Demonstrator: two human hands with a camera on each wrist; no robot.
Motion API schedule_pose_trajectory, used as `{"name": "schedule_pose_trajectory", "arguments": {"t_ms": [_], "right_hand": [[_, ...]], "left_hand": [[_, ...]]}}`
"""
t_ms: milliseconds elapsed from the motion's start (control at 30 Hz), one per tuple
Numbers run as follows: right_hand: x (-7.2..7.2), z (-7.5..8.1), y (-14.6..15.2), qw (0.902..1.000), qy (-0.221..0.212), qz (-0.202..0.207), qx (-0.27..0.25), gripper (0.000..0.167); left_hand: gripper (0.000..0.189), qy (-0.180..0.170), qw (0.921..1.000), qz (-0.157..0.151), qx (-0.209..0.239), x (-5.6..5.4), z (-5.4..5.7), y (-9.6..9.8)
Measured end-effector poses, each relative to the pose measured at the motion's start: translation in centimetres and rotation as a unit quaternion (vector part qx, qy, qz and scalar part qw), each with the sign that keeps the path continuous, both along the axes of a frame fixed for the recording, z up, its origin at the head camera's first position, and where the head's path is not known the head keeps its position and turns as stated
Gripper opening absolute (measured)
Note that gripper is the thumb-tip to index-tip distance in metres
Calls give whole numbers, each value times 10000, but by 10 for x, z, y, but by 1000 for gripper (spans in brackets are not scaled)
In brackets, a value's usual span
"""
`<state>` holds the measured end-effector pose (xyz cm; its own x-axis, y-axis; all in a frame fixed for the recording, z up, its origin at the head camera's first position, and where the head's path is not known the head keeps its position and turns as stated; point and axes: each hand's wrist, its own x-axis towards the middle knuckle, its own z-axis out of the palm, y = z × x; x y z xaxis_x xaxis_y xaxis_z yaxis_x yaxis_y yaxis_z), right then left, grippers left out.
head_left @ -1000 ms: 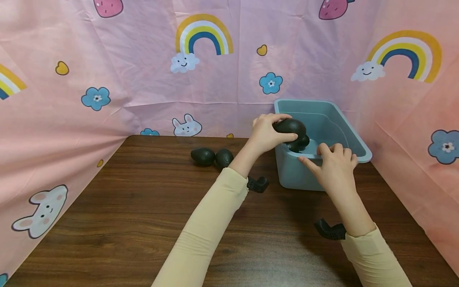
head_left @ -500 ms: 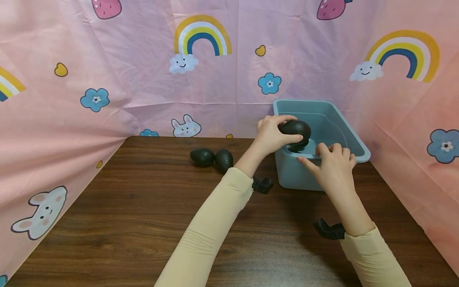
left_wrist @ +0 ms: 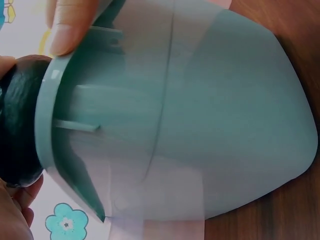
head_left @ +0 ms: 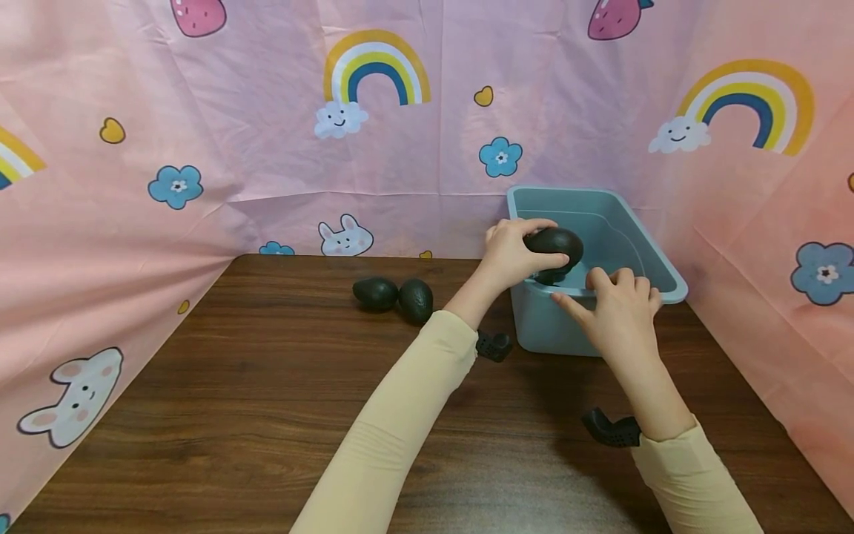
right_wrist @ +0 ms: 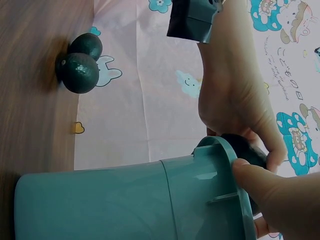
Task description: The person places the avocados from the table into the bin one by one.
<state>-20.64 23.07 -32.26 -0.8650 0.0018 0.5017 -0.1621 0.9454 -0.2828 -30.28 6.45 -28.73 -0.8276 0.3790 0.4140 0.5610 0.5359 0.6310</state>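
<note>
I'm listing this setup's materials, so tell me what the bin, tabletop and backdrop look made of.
Bin: probably plastic, smooth and softly glossy; moulded ribs show under its rim.
Tabletop: wood or wood-look laminate, low sheen; the dark, streaky grain leaves either possible.
Backdrop: seemingly printed cloth, mostly matte; it hangs in creases and soft folds.

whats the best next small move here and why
I'd probably lower the held avocado down into the blue bin: the left hand grips it over the opening, the left wrist view shows at least part of it above the rim, and the right hand holds the near rim, which should help steady the bin.
</note>
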Motion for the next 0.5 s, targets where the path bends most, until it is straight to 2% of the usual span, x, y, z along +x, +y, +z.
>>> {"name": "schedule_pose_trajectory", "arguments": {"t_ms": [267, 500], "right_hand": [[-1, -1, 0, 10000, -35, -7, -32, 58], [-1, 0, 0, 10000, -51, 19, -55, 58]], "left_hand": [[53, 51, 9998, 46, -159, -6, -10, 7], [56, 129, 9997, 65, -222, -8, -12, 13]]}}
